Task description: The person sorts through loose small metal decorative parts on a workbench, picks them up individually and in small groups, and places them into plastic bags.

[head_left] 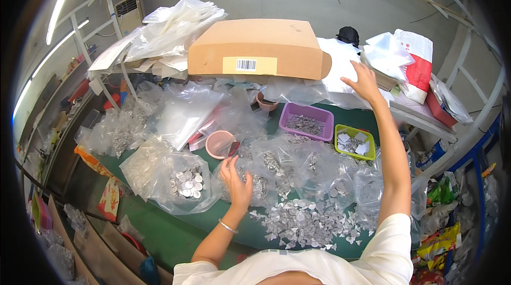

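My left hand [237, 183] hovers over a clear plastic bag of small grey metal pieces [259, 186], fingers apart and nothing visible in them. Just beyond its fingertips stands a pink cup [217, 145] with a dark red item [233, 149] at its rim. My right arm stretches to the shelf, where my right hand [364, 81] is spread at the edge of a stack of white sheets [336, 61]; whether it touches them I cannot tell. Close to me lies a loose heap of small silvery pieces [303, 224]. Left of it, an open clear bag holds round silvery discs [187, 182].
A brown cardboard box [258, 45] sits on the shelf beside piled clear bags [175, 27]. Below are a purple basket [307, 135] of grey pieces and a green basket [355, 143] with white bits. A red-and-white sack [418, 67] stands at the right.
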Motion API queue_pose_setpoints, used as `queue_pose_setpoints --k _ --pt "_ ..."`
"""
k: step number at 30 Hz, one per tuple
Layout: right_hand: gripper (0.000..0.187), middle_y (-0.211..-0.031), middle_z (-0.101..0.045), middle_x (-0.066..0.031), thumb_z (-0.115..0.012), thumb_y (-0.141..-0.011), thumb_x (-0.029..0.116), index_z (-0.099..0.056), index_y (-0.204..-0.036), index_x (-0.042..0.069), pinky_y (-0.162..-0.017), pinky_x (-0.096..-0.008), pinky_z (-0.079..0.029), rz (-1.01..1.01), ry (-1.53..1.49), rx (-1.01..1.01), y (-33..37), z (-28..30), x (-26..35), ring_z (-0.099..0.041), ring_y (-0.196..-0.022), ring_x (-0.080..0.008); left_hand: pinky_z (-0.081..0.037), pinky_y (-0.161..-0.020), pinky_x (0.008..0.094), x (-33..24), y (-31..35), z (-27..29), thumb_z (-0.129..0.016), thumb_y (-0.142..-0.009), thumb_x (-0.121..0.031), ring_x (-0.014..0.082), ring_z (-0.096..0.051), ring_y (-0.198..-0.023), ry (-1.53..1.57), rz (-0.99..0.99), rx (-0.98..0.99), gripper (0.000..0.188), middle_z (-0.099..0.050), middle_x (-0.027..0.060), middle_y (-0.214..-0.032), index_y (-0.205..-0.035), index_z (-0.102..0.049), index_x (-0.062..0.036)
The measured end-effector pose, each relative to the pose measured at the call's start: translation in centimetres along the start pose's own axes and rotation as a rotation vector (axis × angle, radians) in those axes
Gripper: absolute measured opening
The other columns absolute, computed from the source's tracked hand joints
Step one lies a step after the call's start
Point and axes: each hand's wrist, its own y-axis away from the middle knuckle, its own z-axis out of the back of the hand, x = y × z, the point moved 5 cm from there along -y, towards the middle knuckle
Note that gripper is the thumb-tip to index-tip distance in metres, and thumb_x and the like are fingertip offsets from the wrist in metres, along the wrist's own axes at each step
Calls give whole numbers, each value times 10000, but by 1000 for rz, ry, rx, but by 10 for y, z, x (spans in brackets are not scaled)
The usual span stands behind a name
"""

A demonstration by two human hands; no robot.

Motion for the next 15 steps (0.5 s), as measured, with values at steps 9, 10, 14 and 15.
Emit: queue_pose_setpoints --k 9,10,14,15 --pt "136 -746 -613 -114 -548 -738 153 -606 -701 36 -670 -384 -449 134 86 113 0 -32 14 -588 -776 -282 -302 -943 373 -111 -73 -44 -582 -709 17 324 -380 -1099 217 -380 224 472 -390 163 -1156 -1155 -429 -7" --pt "124 -739 -611 -118 -530 -743 125 -605 -696 38 -664 -381 -450 131 128 93 0 -31 14 -588 -768 -283 -307 -943 376 -126 -80 -52 -581 -712 17 327 -384 -1099 238 -430 237 469 -395 166 -1161 -1155 -429 -4" --pt "158 -716 -599 -147 -489 -784 123 -578 -691 31 -632 -434 -446 -5 -11 -92 3 -21 2 -581 -707 -327 -322 -946 392 -172 -105 -94 -569 -719 25 332 -424 -1079 324 -628 249 413 -440 169 -1151 -1115 -454 11" --pt "179 -713 -601 -146 -481 -802 142 -575 -700 29 -629 -439 -445 -73 -69 -130 0 -16 -1 -582 -710 -331 -324 -945 398 -180 -112 -107 -574 -724 9 328 -432 -1075 279 -714 244 391 -453 168 -1143 -1099 -465 11"
